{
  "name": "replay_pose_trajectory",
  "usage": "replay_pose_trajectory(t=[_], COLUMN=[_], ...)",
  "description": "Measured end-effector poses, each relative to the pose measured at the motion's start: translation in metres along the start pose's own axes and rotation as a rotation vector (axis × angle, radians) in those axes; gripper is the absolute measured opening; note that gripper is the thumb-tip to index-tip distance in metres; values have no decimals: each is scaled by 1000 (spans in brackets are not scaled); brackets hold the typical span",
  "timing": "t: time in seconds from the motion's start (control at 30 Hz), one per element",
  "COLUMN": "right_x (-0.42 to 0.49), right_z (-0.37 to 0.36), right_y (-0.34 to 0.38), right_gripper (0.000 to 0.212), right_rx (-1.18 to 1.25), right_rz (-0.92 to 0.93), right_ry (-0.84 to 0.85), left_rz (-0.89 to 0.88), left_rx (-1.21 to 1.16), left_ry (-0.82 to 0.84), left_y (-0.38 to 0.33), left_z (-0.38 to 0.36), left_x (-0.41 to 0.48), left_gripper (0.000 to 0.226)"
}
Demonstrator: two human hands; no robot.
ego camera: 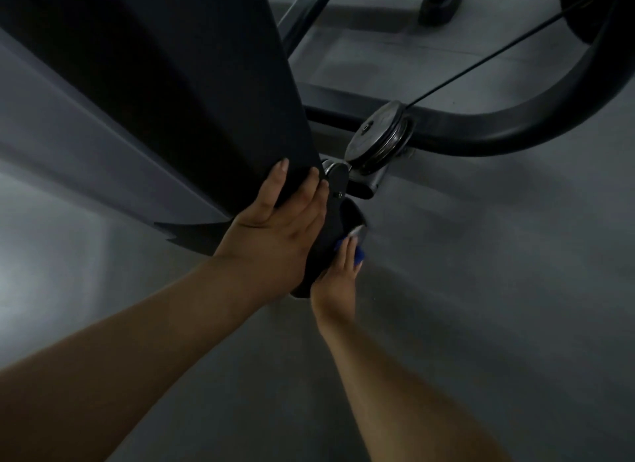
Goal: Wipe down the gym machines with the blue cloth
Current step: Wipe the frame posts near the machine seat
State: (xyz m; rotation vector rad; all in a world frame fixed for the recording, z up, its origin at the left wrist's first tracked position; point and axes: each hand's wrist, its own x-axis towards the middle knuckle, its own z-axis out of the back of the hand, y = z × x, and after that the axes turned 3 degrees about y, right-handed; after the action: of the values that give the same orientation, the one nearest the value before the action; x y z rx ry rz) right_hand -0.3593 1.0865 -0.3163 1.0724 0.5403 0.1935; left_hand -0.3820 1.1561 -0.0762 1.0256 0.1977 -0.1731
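A tall black upright [192,93] of a gym machine runs down to its dark foot [323,241] on the floor. My left hand [278,227] lies flat against the lower end of the upright, fingers straight. My right hand [338,276] reaches in beside the foot and presses the blue cloth [357,253] against it. Only a small bunched part of the cloth shows past my fingers, and the foot hides part of that hand.
A black pulley [376,136] with a cable [498,52] running up to the right sits just behind the foot. A curved black base tube [515,131] and a straight bar [302,18] lie on the grey floor [481,289]. A rubber foot [441,2] stands at the top.
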Motion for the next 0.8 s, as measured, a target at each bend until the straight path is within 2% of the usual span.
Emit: replay_pose_trajectory(t=[0.17, 0.3, 0.37, 0.43, 0.53, 0.67, 0.73, 0.8], right_x=[-46, -48, -54, -57, -42, 3, 19, 31], right_z=[-29, -2, 11, 16, 9, 17, 31, 48], right_y=[-20, -30, -34, -41, -53, -38, -33, -39], right_gripper=[78, 58, 44, 39, 45, 44, 51, 68], right_rx=[42, -34, -101, -239, -523, -900, -1105, -1247], right_rz=[-44, 119, 257, 457, 745, 1127, 1246, 1295], right_ry=[15, -50, -42, 47, 218, 347, 418, 497], left_rz=[-32, -47, -39, -41, -55, -84, -112, -129], left_rx=[36, 37, 47, 50, 16, 39, 87, 117], left_ry=[40, 7, -39, -72, -126, -201, -213, -264], left_y=[2, 3, 3, 2, 6, 18, 24, 30], left_z=[2, -1, -3, -7, -15, -30, -42, -51], left_x=[-5, -6, -6, -8, -12, -25, -30, -34], left_gripper=[76, 71, 70, 67, 64, 66, 66, 66])
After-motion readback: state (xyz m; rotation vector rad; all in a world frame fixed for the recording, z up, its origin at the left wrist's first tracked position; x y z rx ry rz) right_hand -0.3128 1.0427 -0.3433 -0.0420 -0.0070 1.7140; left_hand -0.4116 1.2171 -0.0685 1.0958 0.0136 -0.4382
